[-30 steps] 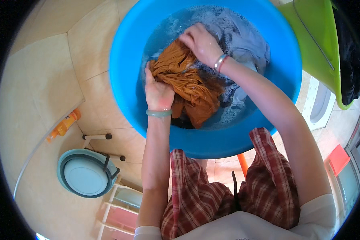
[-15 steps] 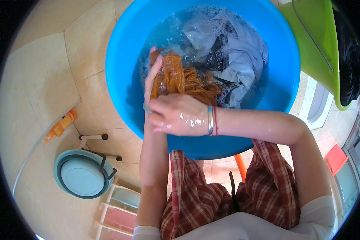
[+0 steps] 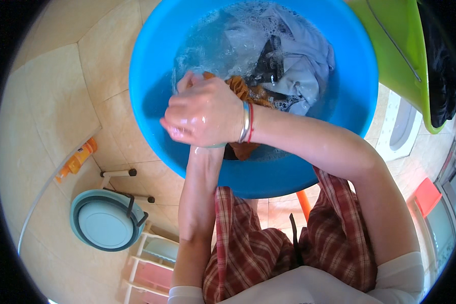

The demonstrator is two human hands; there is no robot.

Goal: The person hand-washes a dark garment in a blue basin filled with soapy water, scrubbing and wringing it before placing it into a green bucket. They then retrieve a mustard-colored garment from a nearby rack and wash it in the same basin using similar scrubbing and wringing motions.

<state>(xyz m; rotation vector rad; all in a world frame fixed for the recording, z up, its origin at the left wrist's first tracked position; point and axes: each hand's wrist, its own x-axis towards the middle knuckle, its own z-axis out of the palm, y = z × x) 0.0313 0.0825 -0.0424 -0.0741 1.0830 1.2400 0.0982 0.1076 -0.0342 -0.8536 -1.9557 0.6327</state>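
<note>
In a big blue basin [image 3: 152, 109] of soapy water, my two hands are pressed together over a wet brown cloth [image 3: 238, 87]. My right hand [image 3: 205, 112], with a silver bangle and a red cord at the wrist, lies on top, fingers curled closed on the cloth. Beneath it, my left hand [image 3: 188, 80] is closed on the same cloth; mostly covered, it shows only some fingertips past the right hand. Folds of the cloth come out beside and below the hands. To their right, a light grey-blue garment [image 3: 309, 66] and a dark cloth [image 3: 269, 63] soak in the water.
A green bucket [image 3: 390, 40] with dark fabric stands right of the basin, near a white floor fixture [image 3: 400, 126]. At left are an orange bottle [image 3: 77, 159], a grey-blue folding basin [image 3: 106, 225] and a white rack [image 3: 147, 261]. A red piece [image 3: 427, 196] sits far right.
My right hand has moved up and left from my left wrist onto my left hand, covering it. The brown cloth is bunched lower and largely hidden. Water splashes beside the hands.
</note>
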